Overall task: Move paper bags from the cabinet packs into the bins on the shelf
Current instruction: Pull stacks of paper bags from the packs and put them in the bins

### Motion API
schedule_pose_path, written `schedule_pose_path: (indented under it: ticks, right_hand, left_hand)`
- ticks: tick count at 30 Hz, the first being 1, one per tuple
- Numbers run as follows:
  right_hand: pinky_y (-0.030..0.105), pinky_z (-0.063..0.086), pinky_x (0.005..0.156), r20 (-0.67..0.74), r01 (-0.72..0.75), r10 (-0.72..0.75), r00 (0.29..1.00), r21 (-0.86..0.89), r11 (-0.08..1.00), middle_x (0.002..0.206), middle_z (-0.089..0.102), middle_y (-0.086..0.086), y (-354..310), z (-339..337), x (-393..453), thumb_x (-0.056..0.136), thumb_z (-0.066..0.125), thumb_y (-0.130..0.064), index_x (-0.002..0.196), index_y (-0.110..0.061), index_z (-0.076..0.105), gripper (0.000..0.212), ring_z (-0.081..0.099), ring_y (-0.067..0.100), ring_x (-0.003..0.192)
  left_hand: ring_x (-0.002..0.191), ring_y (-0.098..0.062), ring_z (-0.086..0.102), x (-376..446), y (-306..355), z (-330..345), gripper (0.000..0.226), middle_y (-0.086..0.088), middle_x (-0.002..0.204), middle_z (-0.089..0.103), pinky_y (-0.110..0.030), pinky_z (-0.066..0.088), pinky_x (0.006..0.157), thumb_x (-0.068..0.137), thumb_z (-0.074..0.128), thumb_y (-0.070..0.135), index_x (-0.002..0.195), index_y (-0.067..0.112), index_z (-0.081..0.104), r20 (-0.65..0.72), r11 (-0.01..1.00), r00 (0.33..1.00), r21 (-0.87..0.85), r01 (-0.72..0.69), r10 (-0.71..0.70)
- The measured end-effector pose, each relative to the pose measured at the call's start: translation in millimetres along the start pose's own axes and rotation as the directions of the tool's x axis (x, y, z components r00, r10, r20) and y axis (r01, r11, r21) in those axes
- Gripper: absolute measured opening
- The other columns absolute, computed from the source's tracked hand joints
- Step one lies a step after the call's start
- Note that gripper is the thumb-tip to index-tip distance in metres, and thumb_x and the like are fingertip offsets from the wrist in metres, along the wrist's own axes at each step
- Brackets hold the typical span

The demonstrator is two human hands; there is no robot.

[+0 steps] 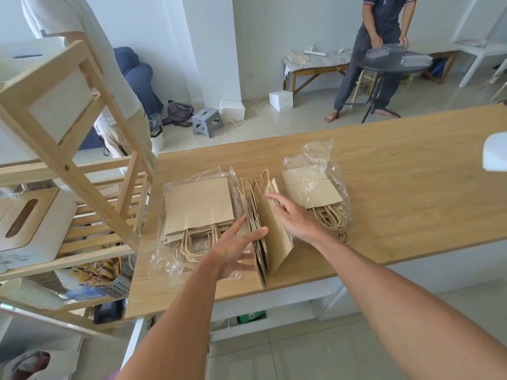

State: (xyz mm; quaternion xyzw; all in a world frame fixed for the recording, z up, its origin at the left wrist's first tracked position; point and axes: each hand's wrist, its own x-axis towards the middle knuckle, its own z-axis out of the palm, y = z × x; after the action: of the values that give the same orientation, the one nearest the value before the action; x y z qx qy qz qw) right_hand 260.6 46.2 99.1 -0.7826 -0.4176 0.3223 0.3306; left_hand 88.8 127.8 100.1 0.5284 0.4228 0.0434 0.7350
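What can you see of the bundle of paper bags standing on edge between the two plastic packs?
The standing bundle of paper bags is plain brown kraft paper, flat-folded, set upright on edge on the wooden counter, leaning slightly. Twisted paper handles show at its far end. It sits between the left plastic pack and the right plastic pack, outside any wrap. The left hand presses its left face with straight fingers; the right hand rests on its right face.

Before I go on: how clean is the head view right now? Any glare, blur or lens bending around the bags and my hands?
Head view: even daylight with soft shadows; the standing bag stack, left hand and right hand are sharp. Mild glare on the plastic wrap of the right pack and left pack. Wide-angle bending bows the wooden shelf and countertop edge; a blurred white object intrudes at the right edge.
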Motion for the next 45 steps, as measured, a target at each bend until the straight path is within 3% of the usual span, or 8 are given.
schedule_pose_path:
  ticks: [4, 10, 17, 22, 27, 35, 39, 45]
  right_hand:
    - [0.057, 0.033, 0.118, 0.039, 0.02, -0.019, 0.999, -0.009, 1.0, 0.173, 0.027, -0.006, -5.5, -0.7, -1.9, 0.096, 0.059, -0.062, 0.163, -0.043, 0.027, 0.076, 0.037, 0.029, 0.153]
    - [0.027, 0.047, 0.054, 0.002, 0.023, -0.023, 1.0, 0.008, 1.0, 0.168, 0.037, 0.011, 6.2, -1.7, 5.7, 0.112, 0.035, -0.036, 0.162, -0.051, 0.023, 0.053, 0.071, 0.036, 0.082]
    - [0.053, 0.041, 0.114, 0.04, 0.03, -0.03, 0.999, -0.002, 1.0, 0.173, 0.025, -0.004, -6.2, 0.2, 2.8, 0.096, 0.062, -0.056, 0.161, -0.046, 0.029, 0.073, 0.043, 0.031, 0.149]
    - [0.022, 0.052, 0.052, 0.033, 0.057, -0.055, 0.998, -0.046, 0.997, 0.174, 0.022, 0.005, 2.8, -0.1, 8.4, 0.111, 0.04, -0.03, 0.162, -0.05, 0.024, 0.057, 0.068, 0.019, 0.063]
    - [0.059, 0.033, 0.119, 0.065, 0.014, -0.012, 0.998, -0.031, 0.999, 0.172, 0.03, -0.002, -3.4, 0.2, 6.9, 0.095, 0.058, -0.067, 0.16, -0.043, 0.033, 0.074, 0.039, 0.031, 0.152]
    - [0.04, 0.049, 0.101, 0.05, 0.016, -0.016, 0.999, 0.0, 1.0, 0.176, 0.015, -0.006, 2.0, -2.7, 7.2, 0.107, 0.044, -0.045, 0.164, -0.05, 0.018, 0.063, 0.04, 0.036, 0.151]
    - [0.037, 0.058, 0.08, 0.067, 0.023, -0.02, 0.998, -0.052, 0.998, 0.145, 0.061, 0.01, -3.0, -1.1, 5.8, 0.11, 0.039, -0.048, 0.16, -0.045, 0.034, 0.051, 0.073, 0.021, 0.09]
    - [0.059, 0.027, 0.119, 0.142, -0.017, 0.017, 0.99, 0.0, 1.0, 0.174, 0.021, -0.006, -9.4, -1.7, 5.8, 0.095, 0.062, -0.06, 0.161, -0.049, 0.029, 0.075, 0.027, 0.03, 0.158]
  left_hand:
    - [0.109, -0.03, 0.05, 0.9, 0.1, 0.6, 0.103, -0.01, 0.171, 0.023, -0.036, 0.059, 0.06, 0.081, 0.085, 0.044, 0.161, 0.049, 0.02, 0.011, 1.0, 1.0, 0.012, 0.003, -0.003]
    - [0.115, -0.033, 0.047, 2.3, -4.3, -1.9, 0.105, -0.01, 0.171, 0.023, -0.039, 0.059, 0.064, 0.079, 0.085, 0.045, 0.161, 0.048, 0.021, 0.019, 1.0, 1.0, -0.005, -0.005, 0.006]
    - [0.126, -0.038, 0.048, 0.8, -1.9, 0.8, 0.105, -0.009, 0.171, 0.025, -0.042, 0.059, 0.071, 0.08, 0.084, 0.046, 0.161, 0.049, 0.019, 0.027, 1.0, 1.0, 0.006, 0.01, -0.01]
    - [0.143, -0.046, 0.04, 0.5, -4.6, -2.2, 0.114, -0.01, 0.17, 0.027, -0.045, 0.06, 0.072, 0.07, 0.085, 0.05, 0.162, 0.049, 0.017, 0.021, 1.0, 1.0, -0.006, 0.017, -0.017]
    - [0.143, -0.045, 0.041, 2.7, -3.2, -0.4, 0.107, -0.01, 0.17, 0.027, -0.041, 0.059, 0.069, 0.078, 0.084, 0.049, 0.161, 0.05, 0.018, 0.02, 0.999, 0.999, 0.016, 0.031, -0.031]
    - [0.13, -0.039, 0.048, 3.2, -4.1, 0.8, 0.107, -0.01, 0.17, 0.027, -0.04, 0.059, 0.066, 0.076, 0.084, 0.05, 0.161, 0.05, 0.019, 0.013, 0.999, 1.0, 0.02, 0.027, -0.027]
    - [0.124, -0.037, 0.05, 3.0, -3.8, 1.9, 0.105, -0.011, 0.17, 0.028, -0.041, 0.06, 0.068, 0.078, 0.084, 0.049, 0.161, 0.05, 0.019, 0.009, 1.0, 1.0, 0.025, 0.019, -0.019]
    - [0.128, -0.037, 0.049, 1.4, -3.8, 3.9, 0.103, -0.009, 0.169, 0.03, -0.042, 0.06, 0.073, 0.081, 0.08, 0.05, 0.162, 0.05, 0.017, 0.011, 1.0, 1.0, 0.028, 0.013, -0.014]
